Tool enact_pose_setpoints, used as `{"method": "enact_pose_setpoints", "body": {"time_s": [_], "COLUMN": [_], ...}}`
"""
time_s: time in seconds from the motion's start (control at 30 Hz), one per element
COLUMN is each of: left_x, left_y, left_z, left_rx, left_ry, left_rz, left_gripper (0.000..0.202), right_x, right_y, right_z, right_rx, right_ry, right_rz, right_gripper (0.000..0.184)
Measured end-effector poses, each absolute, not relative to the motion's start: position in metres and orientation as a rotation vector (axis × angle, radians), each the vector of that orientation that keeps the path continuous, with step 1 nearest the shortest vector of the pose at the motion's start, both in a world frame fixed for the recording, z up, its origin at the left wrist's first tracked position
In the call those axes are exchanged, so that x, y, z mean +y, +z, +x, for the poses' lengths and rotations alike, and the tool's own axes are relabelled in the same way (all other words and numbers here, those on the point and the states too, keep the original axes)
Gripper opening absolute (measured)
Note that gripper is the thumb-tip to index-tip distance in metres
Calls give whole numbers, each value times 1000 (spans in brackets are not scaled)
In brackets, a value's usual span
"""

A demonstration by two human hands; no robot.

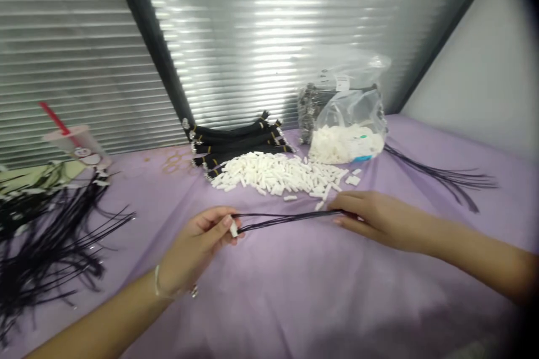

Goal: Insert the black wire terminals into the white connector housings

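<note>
My left hand (197, 247) pinches one end of a thin bunch of black wires (286, 217), with a small white connector (233, 229) at its fingertips. My right hand (374, 216) grips the other end of the same wires, which stretch between both hands just above the purple table cover (295, 291). Behind them lies a heap of white connectors (273, 174).
A pile of finished black wires (46, 235) spreads at the left, by a cup with a red straw (78, 143). Bundled black wires (240, 140) lie at the back. Plastic bags (347, 123) hold more white parts. Loose black wires (442, 174) lie at the right.
</note>
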State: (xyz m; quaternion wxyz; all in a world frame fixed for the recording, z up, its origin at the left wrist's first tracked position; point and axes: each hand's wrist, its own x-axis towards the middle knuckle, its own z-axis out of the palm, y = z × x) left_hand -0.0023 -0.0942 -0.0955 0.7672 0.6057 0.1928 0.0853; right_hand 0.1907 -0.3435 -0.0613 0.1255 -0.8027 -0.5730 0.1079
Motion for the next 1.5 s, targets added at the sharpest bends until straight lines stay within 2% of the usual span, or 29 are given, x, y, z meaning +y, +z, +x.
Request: {"method": "enact_pose_setpoints", "body": {"time_s": [0.2,0.37,0.5,0.7,0.83,1.03,1.23,1.5], "left_x": [-88,-61,-31,-15,-18,-27,-29,-27], "left_y": [-106,-110,-118,-127,-131,-134,-134,-131], "left_z": [-2,9,19,18,16,17,15,14], "left_rx": [342,364,421,334,219,112,95,63], "left_ry": [201,268,354,370,371,330,330,371], "left_rz": [1369,2054,2524,2657,2731,2790,2822,2838], "left_gripper": [23,25,27,20,13,12,14,17], "right_x": [-349,-315,-239,-95,-48,-34,-31,-46], "right_y": [-73,-80,-76,-72,-83,-98,-104,-84], "right_z": [192,215,253,291,307,318,316,302], "right_rx": [-1576,-1695,-1804,-2007,-2118,-2071,-2035,-2015], "right_ry": [27,-38,-73,-28,-22,-147,-188,-478], "right_rz": [-2348,-2351,-2238,-2297,-2362,-2512,-2606,-2512], "right_gripper": [24,30,23,18,24,35,34,38]}}
